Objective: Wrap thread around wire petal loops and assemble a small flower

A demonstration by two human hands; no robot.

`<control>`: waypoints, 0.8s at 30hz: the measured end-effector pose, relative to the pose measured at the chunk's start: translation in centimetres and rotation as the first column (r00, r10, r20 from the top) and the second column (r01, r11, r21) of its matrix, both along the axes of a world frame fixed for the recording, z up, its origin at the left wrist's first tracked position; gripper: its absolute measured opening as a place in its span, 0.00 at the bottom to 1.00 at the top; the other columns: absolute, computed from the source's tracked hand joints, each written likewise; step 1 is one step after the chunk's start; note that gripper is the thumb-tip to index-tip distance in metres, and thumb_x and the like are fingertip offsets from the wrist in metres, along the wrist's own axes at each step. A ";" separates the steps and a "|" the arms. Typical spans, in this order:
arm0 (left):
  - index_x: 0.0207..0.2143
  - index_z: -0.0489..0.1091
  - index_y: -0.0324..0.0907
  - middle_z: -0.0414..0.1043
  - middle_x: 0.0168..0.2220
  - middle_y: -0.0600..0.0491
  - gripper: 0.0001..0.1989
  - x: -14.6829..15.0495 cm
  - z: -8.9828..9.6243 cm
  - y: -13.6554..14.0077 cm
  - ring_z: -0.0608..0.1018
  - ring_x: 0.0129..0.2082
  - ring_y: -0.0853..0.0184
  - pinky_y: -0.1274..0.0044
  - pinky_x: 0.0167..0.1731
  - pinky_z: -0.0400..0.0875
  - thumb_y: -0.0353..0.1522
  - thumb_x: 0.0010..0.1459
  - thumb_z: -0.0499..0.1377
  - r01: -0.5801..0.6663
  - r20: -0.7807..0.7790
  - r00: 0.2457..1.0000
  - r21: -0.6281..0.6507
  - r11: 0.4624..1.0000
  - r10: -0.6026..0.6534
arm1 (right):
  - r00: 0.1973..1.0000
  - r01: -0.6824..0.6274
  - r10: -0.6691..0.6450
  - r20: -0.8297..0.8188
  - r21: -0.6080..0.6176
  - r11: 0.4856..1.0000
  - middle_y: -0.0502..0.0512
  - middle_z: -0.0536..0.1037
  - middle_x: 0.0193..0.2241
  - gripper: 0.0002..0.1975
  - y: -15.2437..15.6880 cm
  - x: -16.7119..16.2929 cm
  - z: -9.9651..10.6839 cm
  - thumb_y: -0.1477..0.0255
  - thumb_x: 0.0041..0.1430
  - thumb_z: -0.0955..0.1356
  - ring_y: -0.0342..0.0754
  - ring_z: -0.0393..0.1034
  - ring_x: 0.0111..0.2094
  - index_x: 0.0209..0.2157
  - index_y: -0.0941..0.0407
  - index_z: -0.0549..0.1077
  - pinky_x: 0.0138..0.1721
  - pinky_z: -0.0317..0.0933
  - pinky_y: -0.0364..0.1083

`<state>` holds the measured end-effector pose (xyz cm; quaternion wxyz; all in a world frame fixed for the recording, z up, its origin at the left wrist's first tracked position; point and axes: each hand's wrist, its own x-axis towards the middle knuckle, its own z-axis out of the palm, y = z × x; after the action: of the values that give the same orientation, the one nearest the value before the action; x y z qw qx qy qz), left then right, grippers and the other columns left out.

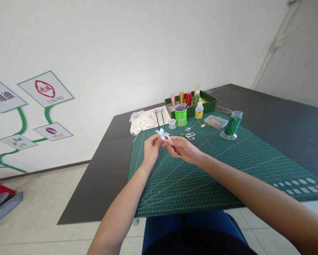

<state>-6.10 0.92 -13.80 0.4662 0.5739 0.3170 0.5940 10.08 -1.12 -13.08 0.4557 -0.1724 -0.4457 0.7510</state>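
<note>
A small pale blue artificial flower (pixel 162 133) is held up over the cutting mat, its petals spread above my fingertips. My left hand (pixel 152 147) is closed in a pinch at the flower's base. From the other side, my right hand (pixel 182 148) pinches its right edge, where a pinkish bit shows. The fingers hide the flower's underside. Just beyond my right hand lie small scissors (pixel 190 136) with pale handles. A loose pale blue petal piece (pixel 187 130) rests behind them.
The green cutting mat (pixel 214 170) covers much of the black table (pixel 100 170). Farther back stand a green can (pixel 180 117), a glue bottle (pixel 199 110), a small round tub (pixel 172 123), a box of thread spools (pixel 210 105), a clear case (pixel 216 122) and a green thread spool (pixel 232 125).
</note>
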 end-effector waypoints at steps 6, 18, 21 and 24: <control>0.28 0.77 0.39 0.73 0.22 0.55 0.18 -0.2 0.2 0.1 0.73 0.23 0.70 0.78 0.28 0.70 0.45 0.53 0.70 -0.022 -0.056 0.998 0.015 1.000 0.023 | 0.998 0.055 -0.057 0.038 0.034 0.998 0.47 0.69 0.19 0.17 0.2 0.3 0.0 0.58 0.58 0.74 0.39 0.57 0.17 0.33 0.59 0.75 0.16 0.46 0.40; 0.27 0.78 0.39 0.75 0.22 0.53 0.17 0.0 0.7 -0.4 0.73 0.23 0.69 0.77 0.28 0.70 0.44 0.52 0.71 -0.023 -0.058 0.998 0.004 1.000 0.023 | 0.992 0.100 -0.103 0.066 0.052 0.994 0.45 0.68 0.18 0.17 0.0 0.3 0.3 0.61 0.54 0.78 0.37 0.56 0.17 0.27 0.57 0.71 0.17 0.44 0.40; 0.26 0.78 0.39 0.73 0.21 0.54 0.17 -0.1 0.8 -0.4 0.72 0.22 0.69 0.77 0.28 0.69 0.44 0.52 0.71 -0.028 -0.049 0.998 0.006 1.000 0.028 | 0.993 0.098 -0.101 0.064 0.060 0.993 0.46 0.69 0.19 0.18 0.0 0.3 0.3 0.59 0.54 0.77 0.37 0.56 0.17 0.27 0.57 0.71 0.17 0.45 0.39; 0.27 0.79 0.39 0.72 0.20 0.55 0.17 -0.2 1.1 -0.5 0.71 0.22 0.71 0.78 0.27 0.68 0.44 0.53 0.71 -0.011 -0.034 0.999 -0.007 1.000 0.011 | 0.990 0.108 -0.113 0.080 0.069 0.992 0.46 0.70 0.19 0.19 0.2 0.4 0.2 0.57 0.55 0.77 0.38 0.58 0.17 0.29 0.57 0.72 0.16 0.46 0.39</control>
<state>-6.33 0.46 -12.74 0.4594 0.5805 0.3301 0.5856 10.50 -0.97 -12.87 0.4829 -0.2133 -0.4782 0.7019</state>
